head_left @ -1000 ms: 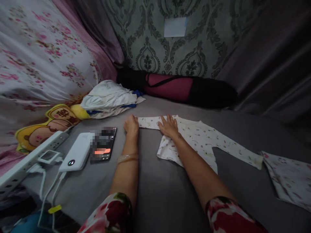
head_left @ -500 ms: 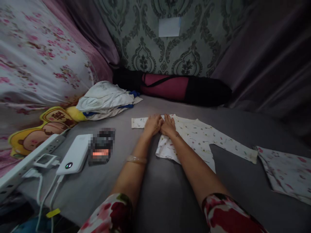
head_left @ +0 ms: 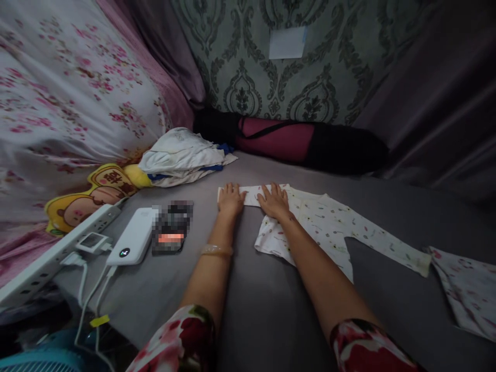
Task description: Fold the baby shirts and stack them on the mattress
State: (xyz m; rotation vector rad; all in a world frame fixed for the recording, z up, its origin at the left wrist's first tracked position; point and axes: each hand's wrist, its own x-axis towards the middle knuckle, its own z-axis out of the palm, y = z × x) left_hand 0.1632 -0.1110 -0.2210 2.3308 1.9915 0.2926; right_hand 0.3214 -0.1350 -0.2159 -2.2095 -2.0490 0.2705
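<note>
Both hands lie flat, palms down, on a small white printed baby top [head_left: 325, 225] spread on the grey bedsheet [head_left: 267, 305]. The left hand [head_left: 231, 199] has its fingers out straight and a little apart, and presses on the end of the top's near sleeve [head_left: 251, 195], which runs out towards nine o'clock from the body of the garment. The right hand [head_left: 275, 201] lies just beside it at three o'clock, fingers likewise spread, and rests where that sleeve meets the shoulder. A short strip of sleeve shows between the two hands. Neither hand pinches or grips anything; they only bear down.

The rest of the top stretches away from the right hand towards four o'clock. Its body lies partly under the right forearm, and its far sleeve [head_left: 395, 253] reaches out long and flat in the same direction. Just past that cuff lies a second printed cloth [head_left: 468, 292].

A pale bracelet [head_left: 216, 250] sits on the left wrist. At eight o'clock of the left hand are a phone [head_left: 172, 227] and a white power bank [head_left: 134, 243], side by side. A pile of folded clothes [head_left: 182, 157] lies at eleven o'clock, and a rolled magenta mat [head_left: 279, 139] lies along the wall at twelve.
</note>
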